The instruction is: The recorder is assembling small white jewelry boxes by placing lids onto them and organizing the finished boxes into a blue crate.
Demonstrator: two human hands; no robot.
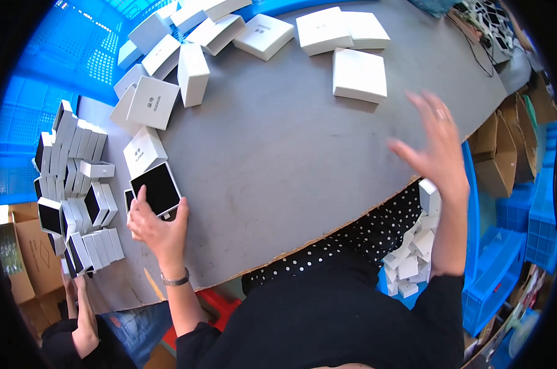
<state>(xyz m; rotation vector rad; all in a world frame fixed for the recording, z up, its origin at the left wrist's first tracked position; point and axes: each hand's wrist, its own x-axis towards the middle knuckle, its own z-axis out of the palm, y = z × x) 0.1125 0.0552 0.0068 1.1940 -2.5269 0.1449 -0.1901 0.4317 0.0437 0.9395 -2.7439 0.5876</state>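
Our black shirt lies nearest the camera, filling the lower centre of the frame. Above it, the grey counter spans the middle. At centre left, our left hand touches a shallow white tray with a black face: one fingertip bears on the face, and the thumb sits at the lower right corner. We cannot tell whether this grip clamps the tray. Just above the tray, we note a white box with dark print.

At centre right, we show our right hand with its grip wide, thumb well apart from the fingers. Nearest to it is a closed white carton, upper right of centre.

Along the left edge, we see stacked black-and-white trays. Below these, at lower left, a co-worker's forearms extend toward the stack.
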